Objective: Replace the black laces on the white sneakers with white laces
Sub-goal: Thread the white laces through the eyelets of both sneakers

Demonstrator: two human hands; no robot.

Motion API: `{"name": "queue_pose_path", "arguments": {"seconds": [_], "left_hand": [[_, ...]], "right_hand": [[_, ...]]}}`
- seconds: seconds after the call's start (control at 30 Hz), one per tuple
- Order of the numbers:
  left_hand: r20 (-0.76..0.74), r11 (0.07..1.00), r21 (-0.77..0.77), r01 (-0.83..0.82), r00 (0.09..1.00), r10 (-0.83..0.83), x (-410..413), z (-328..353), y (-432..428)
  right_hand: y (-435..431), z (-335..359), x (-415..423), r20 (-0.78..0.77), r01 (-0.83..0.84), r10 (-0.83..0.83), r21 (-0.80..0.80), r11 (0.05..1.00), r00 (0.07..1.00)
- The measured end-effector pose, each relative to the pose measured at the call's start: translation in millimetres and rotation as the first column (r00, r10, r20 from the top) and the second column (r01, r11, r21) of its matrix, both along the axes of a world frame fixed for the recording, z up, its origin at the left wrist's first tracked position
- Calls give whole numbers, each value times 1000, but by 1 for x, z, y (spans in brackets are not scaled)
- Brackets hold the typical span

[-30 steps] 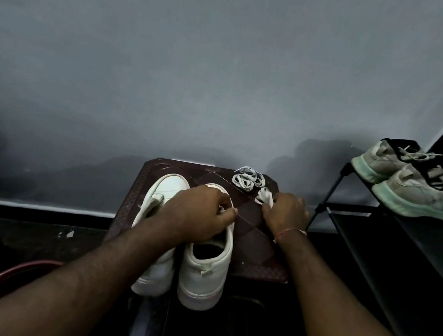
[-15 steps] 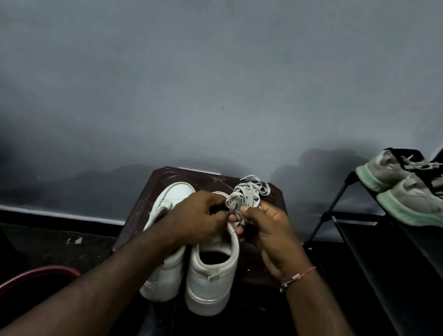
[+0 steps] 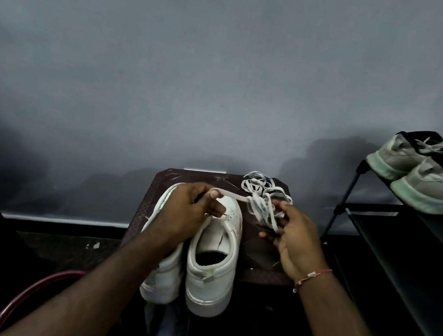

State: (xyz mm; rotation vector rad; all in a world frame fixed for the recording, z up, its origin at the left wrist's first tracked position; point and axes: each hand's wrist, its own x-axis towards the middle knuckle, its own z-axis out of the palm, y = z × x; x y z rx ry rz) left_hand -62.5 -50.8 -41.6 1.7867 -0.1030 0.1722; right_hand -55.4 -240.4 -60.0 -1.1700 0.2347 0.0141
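1. Moved in the last half second: the hands have drawn apart. The left hand (image 3: 191,214) has pulled one end of the flat white fabric lace (image 3: 239,197) out toward 9 o'clock, and the tight coil has fallen into loose loops.
2. Left thumb and forefinger pinch the lace end. The right hand (image 3: 293,242) has its fingers curled round the tangled remainder, at 3 o'clock of the toe. Judgement: one hand anchors the bundle so the other can draw out a free end for threading.
3. The pair of white leather low-top sneakers (image 3: 211,268) stands side by side on the dark brown patterned plastic counter (image 3: 259,257). Heels are at 6 o'clock, so the eyelets sit under the hands. The visible eyelets look empty, and no black lace is in view.
4. A second white lace bundle (image 3: 253,183) appears to lie at the counter's 12 o'clock edge, probably reserved for the other shoe.
5. At 3 o'clock, grey sneakers with pale green soles (image 3: 435,182) sit on a black metal shoe rack (image 3: 344,196), well apart.
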Motion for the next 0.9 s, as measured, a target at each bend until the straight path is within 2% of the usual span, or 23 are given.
{"name": "queue_pose_path", "arguments": {"seconds": [0.13,0.2,0.23,0.3,0.33,0.37,0.4,0.43,0.47,0.5,0.53,0.57,0.6,0.7,0.77,0.83,0.87,0.9], "left_hand": [[-18,966,-225,-128,992,127,3,6,3],[-70,889,-420,-183,983,169,7,16,8],[-118,809,-553,-197,980,158,11,23,13],[-198,549,-808,-214,976,89,17,43,27],[-213,425,-877,-223,974,72,19,54,35],[-222,383,-893,-236,972,81,20,64,40],[-226,450,-855,-258,966,123,20,70,44],[-207,599,-750,-280,960,190,19,73,43],[-147,768,-573,-286,958,247,17,72,40],[-55,899,-354,-258,965,255,16,68,34],[33,972,-129,-195,979,201,14,63,25],[88,990,80,-114,990,107,13,58,16],[101,963,266,-29,995,2,13,52,6],[69,758,643,110,977,-201,18,38,-27],[42,631,765,129,968,-249,24,35,-44],[-3,556,818,147,968,-251,31,32,-54],[-30,580,797,168,970,-241,35,33,-57],[-36,676,714,182,974,-224,38,36,-61]], "right_hand": [[-18,-9,5,-115,79,-70,82,993,991],[-20,-12,7,-146,84,-66,119,989,987],[-22,-12,9,-160,86,-63,137,987,985],[-27,-13,13,-199,121,-86,171,978,976],[-31,-14,15,-212,141,-101,185,972,972],[-34,-15,16,-216,151,-108,194,969,970],[-36,-15,17,-211,153,-112,187,970,971],[-37,-15,18,-196,145,-113,158,977,974],[-35,-15,17,-171,117,-96,115,986,981],[-32,-14,15,-138,67,-56,73,995,989],[-27,-12,13,-96,-5,9,42,999,995],[-21,-9,10,-48,-85,86,25,996,995],[-15,-5,6,0,-156,156,20,988,988],[-8,5,2,141,-245,232,81,966,962],[-13,8,4,188,-207,190,71,976,963],[-22,5,10,137,-71,70,4,997,988],[-26,3,12,99,22,-19,-26,999,995],[-31,1,16,84,128,-124,-49,991,989]]}}
